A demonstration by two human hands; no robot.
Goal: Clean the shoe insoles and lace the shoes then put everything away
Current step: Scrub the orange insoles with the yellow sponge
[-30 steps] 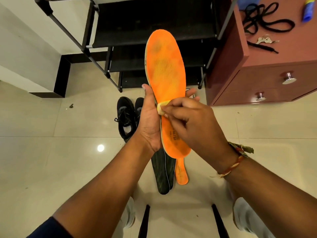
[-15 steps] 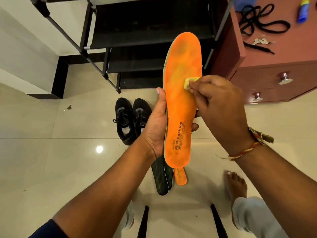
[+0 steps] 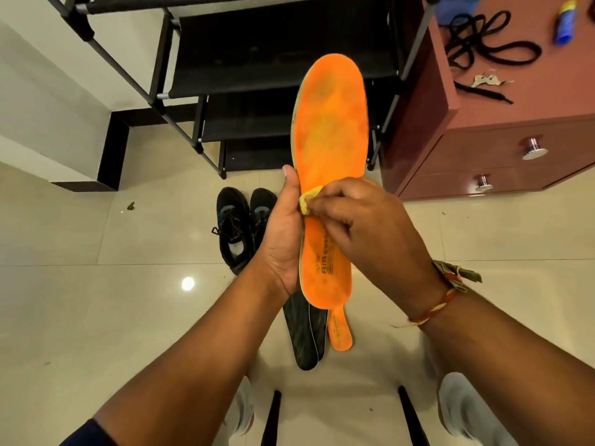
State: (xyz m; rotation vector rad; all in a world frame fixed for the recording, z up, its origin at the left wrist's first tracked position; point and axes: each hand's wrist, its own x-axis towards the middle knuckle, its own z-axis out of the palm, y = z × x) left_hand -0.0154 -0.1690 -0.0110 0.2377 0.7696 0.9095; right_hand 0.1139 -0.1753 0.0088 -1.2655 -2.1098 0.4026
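Note:
My left hand (image 3: 283, 239) grips an orange insole (image 3: 331, 133) upright by its lower left edge, toe end up. My right hand (image 3: 363, 226) pinches a small yellow cloth (image 3: 308, 202) and presses it against the insole's left edge near the middle. On the floor below lie dark insoles (image 3: 304, 336) and another orange insole (image 3: 340, 331), partly hidden by the held one. A pair of black shoes (image 3: 240, 226) stands on the tiles to the left of my left hand. Black laces (image 3: 489, 46) lie on the cabinet top.
A black shoe rack (image 3: 257, 75) stands straight ahead. A reddish-brown cabinet (image 3: 483, 149) with two drawers is at the right, with keys (image 3: 483, 80) and a blue and yellow tube (image 3: 565, 22) on top. Black stool legs (image 3: 272, 420) and my knees show at the bottom.
My right hand has slid the cloth down from the upper middle of the insole to its left edge near my left thumb. The insole has tilted slightly upright again.

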